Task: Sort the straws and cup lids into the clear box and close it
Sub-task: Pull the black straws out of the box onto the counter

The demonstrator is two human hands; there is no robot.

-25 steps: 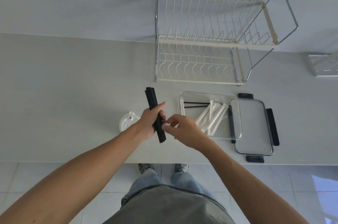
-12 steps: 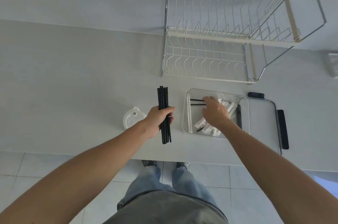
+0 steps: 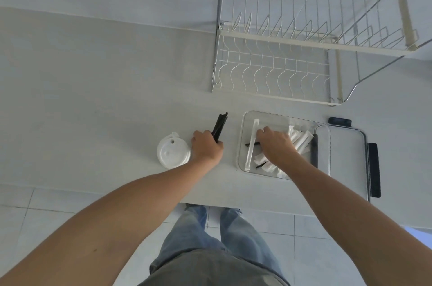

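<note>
My left hand (image 3: 207,149) grips a bundle of black straws (image 3: 219,125) that points up and away, just left of the clear box (image 3: 245,122). My right hand (image 3: 275,146) lies palm down inside the box, over white wrapped straws (image 3: 301,141) and a few black straws (image 3: 251,144); what its fingers hold is hidden. One long white straw (image 3: 252,143) lies along the box's left side. A white cup lid (image 3: 173,152) rests on the counter left of my left hand. The box's clear lid (image 3: 346,157) with dark clips lies flat to the right of the box.
A white wire dish rack (image 3: 280,68) stands on the counter behind the box. The counter's front edge (image 3: 140,194) runs just below my hands, with tiled floor and my legs beneath it.
My right hand went from the black bundle into the clear box and pressed lower over the straws. My left hand lowered and tilted the bundle toward the counter beside the cup lid.
</note>
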